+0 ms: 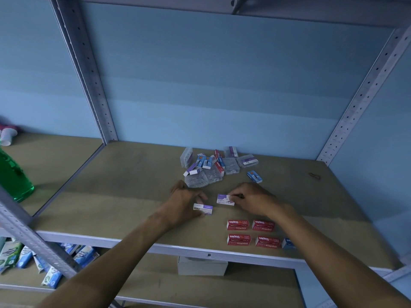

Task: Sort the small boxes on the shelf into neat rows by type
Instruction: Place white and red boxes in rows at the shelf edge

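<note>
Left hand [185,200]: fingers curled down round a small white-and-purple cardboard box [202,208], gripped at its left end, box lying flat on the brown board shelf [138,174]. Right hand [251,197]: fingertips pinching the right end of a second white-and-purple cardboard box [225,200], also flat on the board, just right of and slightly behind the first, the two apart.

Nearer the front edge, to the right: four small red cardboard boxes printed "Staples" [238,225], two rows of two, aligned and close but not touching. Just beside the front right one, partly hidden by the right forearm, a small blue box [288,243].

Behind the hands, toward the blue back wall: a loose heap of mixed small boxes [213,165], clear plastic, blue, red and purple-and-white, lying at all angles and overlapping. One blue-and-white box [254,176] apart at the heap's right. Farther right on the board, a thin dark rubber band [314,175].

Left bay: green translucent plastic bottle [13,176], white cup on its side [7,135]. Lower shelf: blue-and-white packets [51,263], pale grey box [202,265].
</note>
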